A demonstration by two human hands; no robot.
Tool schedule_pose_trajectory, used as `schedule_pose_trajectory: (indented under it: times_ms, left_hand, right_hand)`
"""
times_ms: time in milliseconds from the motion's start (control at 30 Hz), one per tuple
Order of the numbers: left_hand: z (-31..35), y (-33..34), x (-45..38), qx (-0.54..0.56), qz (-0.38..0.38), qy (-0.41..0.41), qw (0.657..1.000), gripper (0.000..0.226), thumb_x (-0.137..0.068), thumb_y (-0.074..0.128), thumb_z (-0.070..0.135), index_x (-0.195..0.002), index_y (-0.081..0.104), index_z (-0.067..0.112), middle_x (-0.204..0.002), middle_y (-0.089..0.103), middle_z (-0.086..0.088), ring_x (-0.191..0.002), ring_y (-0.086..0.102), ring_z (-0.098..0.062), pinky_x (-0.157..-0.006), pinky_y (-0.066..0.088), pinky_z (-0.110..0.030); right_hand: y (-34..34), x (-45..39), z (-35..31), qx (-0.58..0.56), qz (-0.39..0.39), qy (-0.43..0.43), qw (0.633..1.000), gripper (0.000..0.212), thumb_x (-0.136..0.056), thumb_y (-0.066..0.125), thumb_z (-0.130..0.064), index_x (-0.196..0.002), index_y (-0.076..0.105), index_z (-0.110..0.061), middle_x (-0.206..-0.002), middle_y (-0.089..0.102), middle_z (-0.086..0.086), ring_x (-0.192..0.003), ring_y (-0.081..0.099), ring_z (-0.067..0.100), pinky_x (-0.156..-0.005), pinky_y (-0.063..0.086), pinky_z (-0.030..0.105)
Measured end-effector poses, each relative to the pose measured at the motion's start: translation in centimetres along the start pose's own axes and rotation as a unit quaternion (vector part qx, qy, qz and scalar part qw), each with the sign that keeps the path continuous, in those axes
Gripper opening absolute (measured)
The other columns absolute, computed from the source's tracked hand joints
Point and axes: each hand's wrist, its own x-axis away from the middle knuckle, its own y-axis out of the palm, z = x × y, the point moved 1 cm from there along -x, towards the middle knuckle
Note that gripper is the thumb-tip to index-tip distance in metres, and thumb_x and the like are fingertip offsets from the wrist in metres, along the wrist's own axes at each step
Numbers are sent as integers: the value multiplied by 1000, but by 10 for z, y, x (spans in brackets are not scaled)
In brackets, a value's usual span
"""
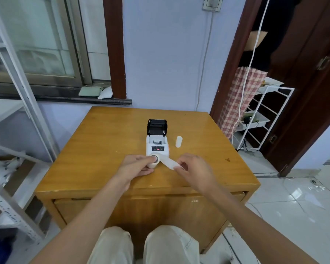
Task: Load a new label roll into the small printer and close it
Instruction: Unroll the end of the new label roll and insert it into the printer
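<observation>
The small printer (157,144) stood near the middle of the wooden table (95,149), white-bodied, with its black lid (157,127) swung up and back so the paper bay behind the front panel lay open. A dark band across the front panel carried print and a small red mark; the writing was too small to read, and no brand could be made out. An orange tab showed at the printer's right edge.

The label roll (154,161) was held just in front of the printer, above the table's near half. The left hand (136,167) was closed around the roll, fingers wrapped over the body and a fingertip at the grey core end. A strip of label tape (169,162) ran from the roll toward the right. The right hand (193,169) pinched the free end of that strip between thumb and fingers, the remaining fingers curled in. No print was visible on the strip.

A second white cylinder (179,142) stood upright on the table just to the right of the printer, apart from it. Whether it was a spare roll or an empty core could not be told.

Another person in a black top and checked skirt (238,100) stood in the doorway at the right, beside a white wire rack (263,115).
</observation>
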Motion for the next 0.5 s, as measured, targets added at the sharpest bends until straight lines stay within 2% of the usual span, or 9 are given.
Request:
schedule_pose_trajectory:
  times_ms: [133, 267, 400, 500]
  left_hand:
    - [1, -7, -3, 11, -22, -18, 1000, 41, -75, 90, 28, -107, 80, 5, -105, 80, -18, -94, 80, -27, -84, 64, -29]
    - [7, -12, -5, 51, -64, -40, 996, 58, -65, 93, 32, -112, 77, 3, -108, 80, -19, -98, 78, -28, -88, 63, -30]
    - [8, -23, -1, 59, -138, -59, 987, 52, -76, 83, 31, -115, 74, -2, -110, 78, -25, -97, 78, -29, -86, 63, -29]
    - [7, -22, 1, 59, -137, -56, 987, 53, -75, 83, 32, -115, 74, -2, -107, 78, -25, -90, 79, -26, -81, 64, -27]
  right_hand:
    - [-3, 6, 10, 16, 10, 8, 1000, 15, -99, 63, -35, -86, 66, -29, -86, 64, -9, -75, 60, 13, -63, 48, 36]
    - [-8, 3, 14, 5, 29, -2, 1000, 18, -98, 64, -35, -81, 59, -37, -84, 64, -10, -75, 61, 11, -64, 51, 36]
    - [-9, 4, 18, -28, 47, -3, 998, 24, -95, 64, -33, -74, 56, -41, -77, 65, -10, -71, 62, 10, -61, 51, 37]
    - [-6, 6, 22, -46, 36, -3, 998, 24, -95, 64, -36, -73, 57, -41, -75, 66, -9, -70, 62, 11, -60, 50, 38]
